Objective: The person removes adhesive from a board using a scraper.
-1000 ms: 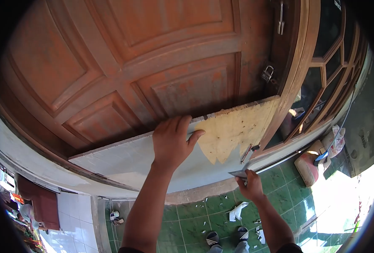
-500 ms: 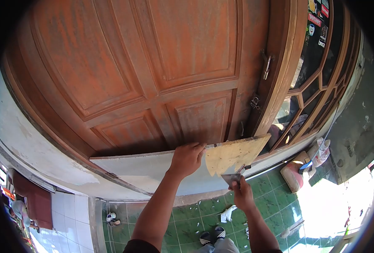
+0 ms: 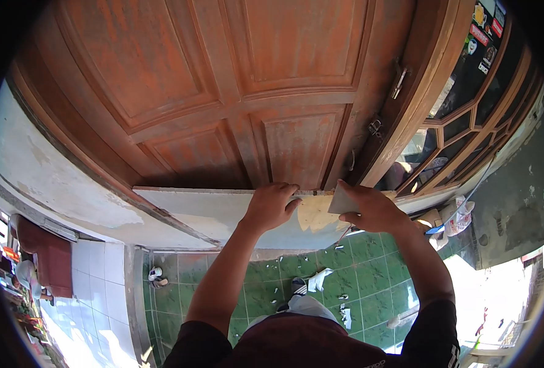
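A long board (image 3: pixel 223 211) lies across the foot of the brown door, its face pale grey with bare yellowish wood towards the right. My left hand (image 3: pixel 271 207) is closed over the board's upper edge near the middle, fingers hooked over the top. In my right hand (image 3: pixel 373 208) is a scraper (image 3: pixel 343 203) with a flat, wide grey blade, held against the bare wood near the board's right end. My palm and fingers hide its handle.
The panelled door (image 3: pixel 296 141) rises behind the board, with a padlock (image 3: pixel 375 127) on its right side. White scraps (image 3: pixel 319 279) litter the green tiled floor (image 3: pixel 263 288). A white sack (image 3: pixel 459 218) stands at right, by a window with stickers.
My right hand has risen with the scraper from below the board to its upper right part. The view has shifted, and my torso now shows. My left hand stays on the edge.
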### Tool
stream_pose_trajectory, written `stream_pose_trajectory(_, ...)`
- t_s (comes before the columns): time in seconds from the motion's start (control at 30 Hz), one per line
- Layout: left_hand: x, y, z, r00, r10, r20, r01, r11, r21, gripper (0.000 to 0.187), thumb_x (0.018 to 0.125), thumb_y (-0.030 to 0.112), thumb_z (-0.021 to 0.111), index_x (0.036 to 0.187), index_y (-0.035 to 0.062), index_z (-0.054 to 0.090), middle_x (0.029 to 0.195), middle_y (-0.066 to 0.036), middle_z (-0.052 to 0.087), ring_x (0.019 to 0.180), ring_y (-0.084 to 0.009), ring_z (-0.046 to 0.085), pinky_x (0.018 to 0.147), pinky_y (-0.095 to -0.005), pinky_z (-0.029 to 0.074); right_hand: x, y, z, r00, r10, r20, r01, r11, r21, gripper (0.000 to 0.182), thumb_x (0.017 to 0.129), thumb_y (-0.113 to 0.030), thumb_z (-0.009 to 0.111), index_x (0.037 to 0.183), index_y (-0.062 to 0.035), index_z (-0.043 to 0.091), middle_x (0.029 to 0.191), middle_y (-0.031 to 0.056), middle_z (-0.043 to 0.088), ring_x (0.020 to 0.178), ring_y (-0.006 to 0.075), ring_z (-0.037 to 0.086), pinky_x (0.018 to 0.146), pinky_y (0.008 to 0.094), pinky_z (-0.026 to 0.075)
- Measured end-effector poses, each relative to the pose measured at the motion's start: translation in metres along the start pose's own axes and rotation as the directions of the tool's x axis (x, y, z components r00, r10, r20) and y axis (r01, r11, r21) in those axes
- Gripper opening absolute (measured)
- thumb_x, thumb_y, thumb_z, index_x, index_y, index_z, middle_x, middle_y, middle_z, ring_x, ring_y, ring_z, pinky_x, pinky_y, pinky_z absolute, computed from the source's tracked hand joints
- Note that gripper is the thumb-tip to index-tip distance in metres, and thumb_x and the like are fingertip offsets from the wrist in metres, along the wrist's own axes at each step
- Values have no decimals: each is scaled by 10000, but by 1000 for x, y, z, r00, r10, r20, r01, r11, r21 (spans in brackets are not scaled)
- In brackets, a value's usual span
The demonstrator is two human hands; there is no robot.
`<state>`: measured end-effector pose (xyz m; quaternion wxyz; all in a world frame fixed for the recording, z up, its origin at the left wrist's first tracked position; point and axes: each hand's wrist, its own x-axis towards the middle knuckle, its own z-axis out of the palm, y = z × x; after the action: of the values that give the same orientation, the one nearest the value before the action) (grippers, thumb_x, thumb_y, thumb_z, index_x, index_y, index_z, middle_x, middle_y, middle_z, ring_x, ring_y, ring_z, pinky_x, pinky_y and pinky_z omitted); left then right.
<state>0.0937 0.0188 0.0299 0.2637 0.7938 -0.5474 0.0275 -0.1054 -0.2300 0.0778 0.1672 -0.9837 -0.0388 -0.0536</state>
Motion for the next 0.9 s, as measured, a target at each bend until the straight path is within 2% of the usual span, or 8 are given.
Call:
stream_pose_trajectory(0.1, -5, -4, 3, 999, 13, -51, -12, 1000, 13, 338, 957, 330, 808, 1152, 57, 772, 1006, -132, 780, 927, -343, 754, 845, -467, 590, 9, -4, -10, 980, 71, 188, -67, 997, -25, 900, 939, -323, 825, 1663, -3, 395, 1240, 292, 701, 1123, 452, 729, 965, 522, 586)
stream_pose_trajectory(0.2, -10, -12, -6, 997, -32, -70, 39, 995, 95, 397, 908, 406, 854, 1105, 68, 783, 993, -114, 782, 892, -331, 750, 845, -461, 573, 15, -22, -22, 963, 148, 225, -88, 963, -254, 881, 947, -346, 818, 1667, -40, 412, 1124, 250, 688, 1010, 391, 739, 841, 512, 601)
stream_pose_trajectory(0.27, -16, -31, -18, 990, -129, -50, 137, 960, 245, 444, 866, 458, 884, 1063, 72, 788, 985, -104, 784, 871, -323, 745, 837, -459, 560, 14, -8, -12, 992, 43, 115, 8, 913, -408, 835, 972, -378, 781, 1672, -88, 430, 1034, 171, 626, 903, 328, 722, 758, 481, 599)
stream_pose_trajectory(0.3, -22, -41, -18, 978, -168, -123, 191, 961, 200, 485, 819, 508, 908, 1003, 76, 788, 971, -100, 776, 904, -312, 733, 877, -463, 530, 13, -1, -7, 998, -16, 69, 47, 876, -479, 812, 985, -394, 762, 1675, -112, 439, 988, 132, 595, 849, 296, 714, 716, 466, 598)
stream_pose_trajectory(0.5, -51, -63, -28, 945, -199, -260, 268, 925, 270, 485, 802, 520, 907, 996, 98, 771, 951, -52, 731, 975, -277, 674, 990, -460, 441, 24, 22, -19, 996, -93, 14, 94, 974, -206, 626, 998, -396, 752, 1532, -95, 624, 994, 116, 578, 838, 326, 673, 715, 449, 575)
stream_pose_trajectory(0.6, -50, -64, -28, 942, -218, -255, 283, 925, 255, 490, 783, 523, 912, 977, 103, 753, 946, -44, 705, 973, -270, 647, 1004, -457, 412, 30, 22, -24, 990, -138, 19, 138, 963, -230, 529, 1005, -413, 737, 1450, -128, 712, 983, 105, 571, 823, 306, 680, 707, 432, 592)
stream_pose_trajectory(0.8, -52, -62, -27, 943, -224, -247, 282, 931, 231, 490, 770, 535, 908, 930, 107, 730, 904, -38, 672, 939, -264, 611, 984, -450, 379, 50, 2, -6, 980, -200, -16, 184, 925, -333, 527, 1007, -424, 734, 1466, -167, 705, 980, 95, 575, 848, 286, 683, 703, 424, 584)
stream_pose_trajectory(0.9, -56, -63, -28, 945, -216, -246, 270, 939, 214, 488, 772, 534, 907, 920, 106, 727, 894, -35, 666, 932, -266, 604, 978, -448, 374, 45, 3, -26, 990, -118, 79, 136, 951, -276, 524, 1013, -450, 724, 1462, -182, 712, 989, 101, 582, 863, 291, 689, 719, 420, 586)
